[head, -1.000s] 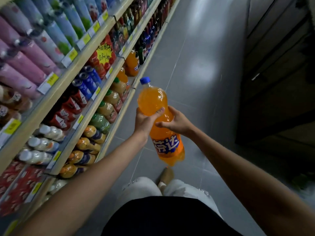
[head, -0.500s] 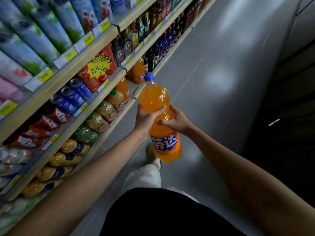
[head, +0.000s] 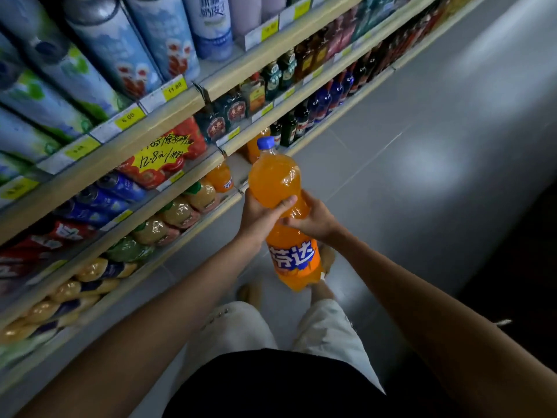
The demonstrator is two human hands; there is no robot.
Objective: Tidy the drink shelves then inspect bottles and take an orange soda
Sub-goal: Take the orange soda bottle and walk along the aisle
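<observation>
Orange Fanta bottle (head: pixel 281 212) sits clear of the shelves (head: pixel 193 99), over the aisle — our left hand (head: pixel 259 217) and right hand (head: pixel 313 220) both closed round its waist (cap up); we should keep that firm two-handed grip

An orange soda bottle (head: pixel 278 188) with a blue cap and blue-lettered label tilts cap-first toward the drink shelves (head: pixel 168 140), clear of them, above the floor.
</observation>
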